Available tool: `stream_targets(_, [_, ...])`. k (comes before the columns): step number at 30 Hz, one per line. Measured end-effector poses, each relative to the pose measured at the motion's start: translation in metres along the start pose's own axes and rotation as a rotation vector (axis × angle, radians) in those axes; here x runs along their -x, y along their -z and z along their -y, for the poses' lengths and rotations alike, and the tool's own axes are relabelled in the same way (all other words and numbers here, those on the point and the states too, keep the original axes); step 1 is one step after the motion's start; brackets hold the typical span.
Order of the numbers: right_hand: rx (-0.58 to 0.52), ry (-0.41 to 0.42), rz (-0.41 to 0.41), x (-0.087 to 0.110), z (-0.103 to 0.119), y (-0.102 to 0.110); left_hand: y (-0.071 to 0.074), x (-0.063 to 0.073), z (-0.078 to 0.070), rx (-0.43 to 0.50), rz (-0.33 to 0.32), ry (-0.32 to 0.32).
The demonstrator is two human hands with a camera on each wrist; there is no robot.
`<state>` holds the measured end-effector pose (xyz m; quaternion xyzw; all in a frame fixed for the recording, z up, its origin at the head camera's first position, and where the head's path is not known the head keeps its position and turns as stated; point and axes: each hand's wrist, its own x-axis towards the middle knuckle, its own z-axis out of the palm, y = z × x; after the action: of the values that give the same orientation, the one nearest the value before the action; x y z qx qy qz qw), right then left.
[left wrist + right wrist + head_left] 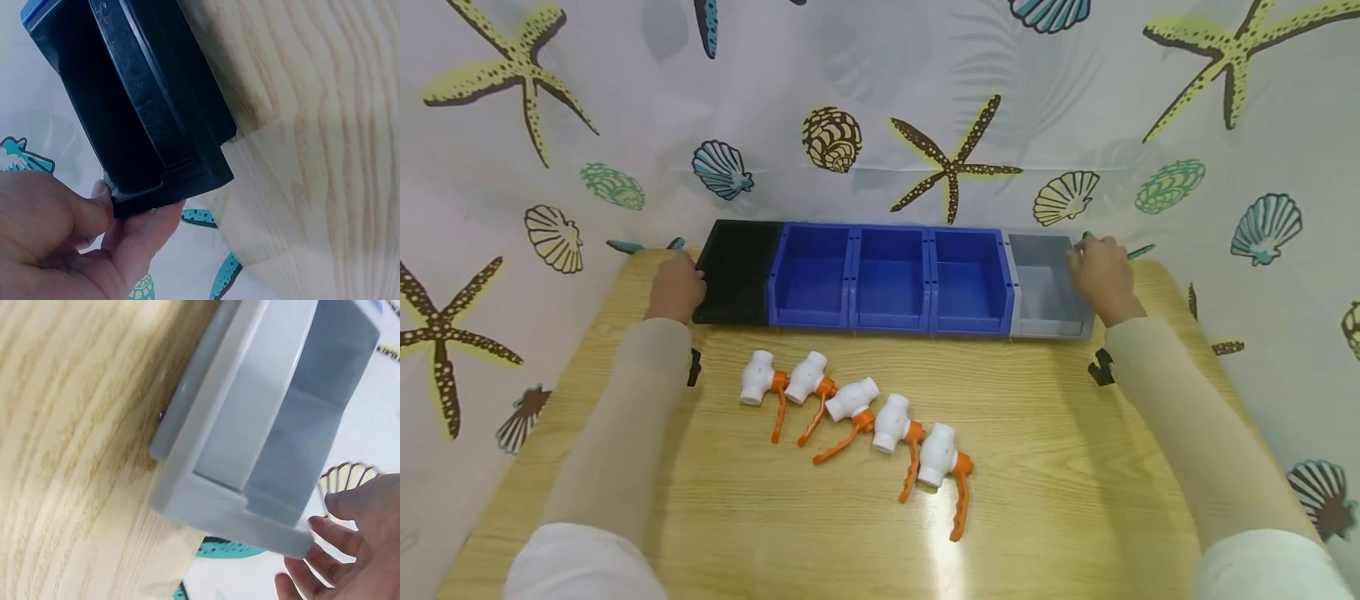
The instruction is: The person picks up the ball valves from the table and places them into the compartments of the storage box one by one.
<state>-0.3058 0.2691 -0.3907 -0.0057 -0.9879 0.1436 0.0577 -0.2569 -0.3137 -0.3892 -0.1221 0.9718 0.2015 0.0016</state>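
Note:
A joined row of bins stands at the back of the table: a black bin (736, 275) at the left, three blue bins (889, 283) in the middle and a grey bin (1047, 292) at the right. My left hand (81, 244) pinches the black bin's outer end, thumb at the rim and fingers against the outside. At the opposite end, my right hand (350, 550) has loosely bent fingers against or just beside the grey bin's corner, its thumb held apart. Several white valves with orange handles (852, 400) lie in front of the bins, touched by neither hand.
The wooden table (1037, 500) spreads before the bins. A cloth printed with shells and starfish (865, 83) hangs behind and along both sides, close to the bins' back edge. Small black pieces (1102, 367) show by each wrist.

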Motion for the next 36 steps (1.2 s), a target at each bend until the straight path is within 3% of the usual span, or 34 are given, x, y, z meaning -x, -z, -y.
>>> stream_targets(4, [-0.056,0.108,-0.125,0.023,0.011,0.004,-0.001,-0.001,-0.001,0.000,-0.004,0.011])
stream_targets(7, [-0.169,0.153,-0.096,0.050,0.023,0.011,-0.001,-0.001,0.001,0.008,0.017,0.001])
stream_targets(10, [-0.274,0.158,0.026,0.079,0.034,0.015,0.001,-0.001,0.006,0.029,0.032,-0.023])
stream_targets(16, [-0.346,0.188,0.248,0.123,0.039,0.013,0.003,0.000,0.013,0.097,0.061,-0.022])
stream_targets(24, [-0.559,0.210,0.717,0.169,0.041,0.003,0.004,0.000,0.013,0.110,0.035,-0.031])
stream_targets(31, [-0.650,0.207,0.822,0.198,0.046,-0.004,0.003,-0.001,0.021,0.155,0.062,-0.041])
stream_targets(36, [-0.784,0.128,0.912,0.215,0.044,-0.011,0.003,0.000,0.024,0.207,0.101,-0.057])
